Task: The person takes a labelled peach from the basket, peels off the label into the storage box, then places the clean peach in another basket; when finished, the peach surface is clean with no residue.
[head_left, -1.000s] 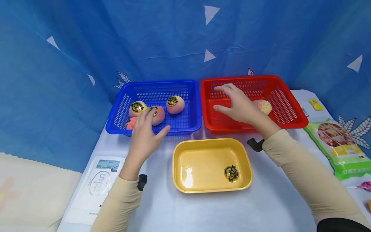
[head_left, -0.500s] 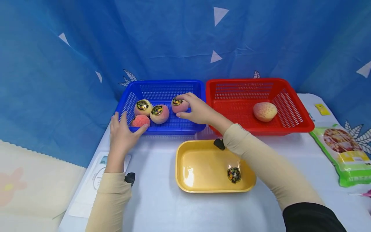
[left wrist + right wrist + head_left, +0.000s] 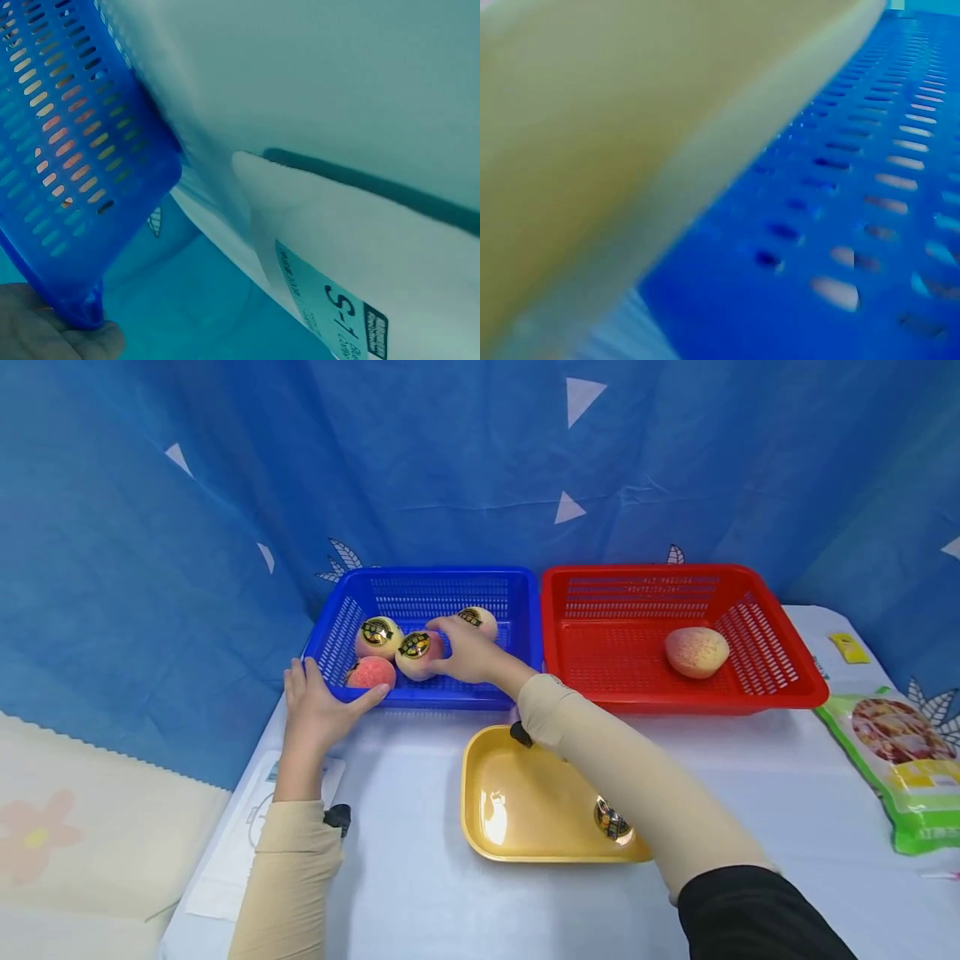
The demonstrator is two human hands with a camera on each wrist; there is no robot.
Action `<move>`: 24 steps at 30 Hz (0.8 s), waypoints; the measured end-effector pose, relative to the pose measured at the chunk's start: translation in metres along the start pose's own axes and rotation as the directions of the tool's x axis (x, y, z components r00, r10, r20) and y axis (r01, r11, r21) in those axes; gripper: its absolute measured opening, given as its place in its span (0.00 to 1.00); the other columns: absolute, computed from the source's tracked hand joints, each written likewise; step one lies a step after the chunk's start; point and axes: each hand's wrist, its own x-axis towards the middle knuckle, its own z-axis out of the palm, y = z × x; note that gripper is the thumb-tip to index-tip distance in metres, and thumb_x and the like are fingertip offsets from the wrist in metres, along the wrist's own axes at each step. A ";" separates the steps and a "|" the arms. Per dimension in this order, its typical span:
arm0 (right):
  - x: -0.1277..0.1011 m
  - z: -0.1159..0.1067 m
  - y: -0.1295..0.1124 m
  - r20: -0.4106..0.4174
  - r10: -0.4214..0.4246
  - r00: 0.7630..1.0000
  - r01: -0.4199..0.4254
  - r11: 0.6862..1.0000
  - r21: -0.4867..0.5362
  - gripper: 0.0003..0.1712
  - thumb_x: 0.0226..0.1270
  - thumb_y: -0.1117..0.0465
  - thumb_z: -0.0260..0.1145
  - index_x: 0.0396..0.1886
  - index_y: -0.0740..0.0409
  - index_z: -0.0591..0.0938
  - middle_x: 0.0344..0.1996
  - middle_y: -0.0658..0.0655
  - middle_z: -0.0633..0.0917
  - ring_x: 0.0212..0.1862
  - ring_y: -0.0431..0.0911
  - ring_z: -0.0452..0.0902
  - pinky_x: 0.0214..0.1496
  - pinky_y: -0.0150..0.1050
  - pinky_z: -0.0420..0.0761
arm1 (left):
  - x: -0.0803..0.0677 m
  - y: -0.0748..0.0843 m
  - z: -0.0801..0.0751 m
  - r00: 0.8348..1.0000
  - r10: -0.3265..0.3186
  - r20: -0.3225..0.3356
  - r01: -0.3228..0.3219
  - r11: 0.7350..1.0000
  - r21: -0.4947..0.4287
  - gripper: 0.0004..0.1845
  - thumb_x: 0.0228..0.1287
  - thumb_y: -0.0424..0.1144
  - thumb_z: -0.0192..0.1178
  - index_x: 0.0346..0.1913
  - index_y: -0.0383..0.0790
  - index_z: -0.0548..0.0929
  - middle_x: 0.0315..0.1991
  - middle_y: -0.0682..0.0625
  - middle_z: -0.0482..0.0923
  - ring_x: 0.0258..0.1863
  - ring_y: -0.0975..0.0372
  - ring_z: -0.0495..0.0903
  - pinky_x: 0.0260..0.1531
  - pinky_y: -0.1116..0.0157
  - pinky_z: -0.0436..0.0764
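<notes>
In the head view, a blue basket (image 3: 420, 696) holds several round pink-and-cream peaches with black stickers. My right hand (image 3: 474, 653) reaches over its front rim, thumb and fingers round the right side of the middle peach (image 3: 414, 662). Behind that hand lies another stickered peach (image 3: 483, 622), partly covered. A cream peach (image 3: 377, 637) and a red fruit (image 3: 372, 672) sit at the left. My left hand (image 3: 313, 710) grips the basket's front left corner; in the left wrist view its fingers (image 3: 82, 341) meet the rim. A sleeve fills much of the right wrist view.
A red basket (image 3: 600, 697) with one speckled yellowish fruit (image 3: 697, 652) stands at the right. In front is a yellow tray (image 3: 517, 852), partly under my right forearm. A green food bag (image 3: 911, 760), a yellow packet (image 3: 849, 647) and a white pouch (image 3: 300, 217) lie on the table.
My right hand has moved left from over the red basket, past the right-hand peach, to the middle peach. My left hand has moved from above the fruit to the blue basket's corner.
</notes>
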 end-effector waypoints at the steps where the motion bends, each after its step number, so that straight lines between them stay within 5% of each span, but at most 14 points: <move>1: 0.003 0.002 0.000 0.004 -0.002 1.000 0.002 1.000 0.002 0.40 0.67 0.50 0.68 0.73 0.56 0.65 0.72 0.57 0.69 0.75 0.50 0.61 0.78 0.44 0.61 | 0.000 0.000 0.000 1.000 0.001 0.002 -0.001 1.000 -0.001 0.76 0.46 0.79 0.61 0.78 0.33 0.28 0.79 0.35 0.20 0.78 0.39 0.23 0.72 0.32 0.43; 12: 0.018 0.014 -0.003 0.036 0.031 0.999 -0.033 0.998 0.047 0.45 0.68 0.56 0.68 0.78 0.55 0.55 0.73 0.60 0.65 0.74 0.51 0.62 0.77 0.43 0.63 | 0.000 0.001 -0.001 1.000 -0.003 0.013 0.003 1.000 -0.003 0.76 0.46 0.78 0.61 0.77 0.32 0.29 0.79 0.35 0.20 0.78 0.40 0.22 0.72 0.33 0.44; 20: 0.013 0.020 0.000 0.003 0.065 0.998 -0.064 0.997 -0.035 0.43 0.65 0.54 0.71 0.75 0.56 0.62 0.63 0.61 0.66 0.64 0.53 0.71 0.72 0.45 0.71 | -0.001 0.002 -0.001 1.000 0.013 0.007 -0.013 1.000 -0.003 0.75 0.47 0.78 0.62 0.77 0.31 0.29 0.79 0.34 0.21 0.78 0.40 0.22 0.73 0.34 0.43; 24: 0.013 0.022 0.001 -0.014 0.054 0.998 -0.054 0.999 0.006 0.40 0.61 0.52 0.74 0.68 0.60 0.66 0.61 0.61 0.70 0.63 0.53 0.72 0.71 0.44 0.71 | 0.000 0.001 -0.002 1.000 0.012 0.004 -0.012 1.000 -0.005 0.75 0.47 0.77 0.62 0.77 0.32 0.29 0.79 0.35 0.21 0.78 0.41 0.21 0.73 0.34 0.43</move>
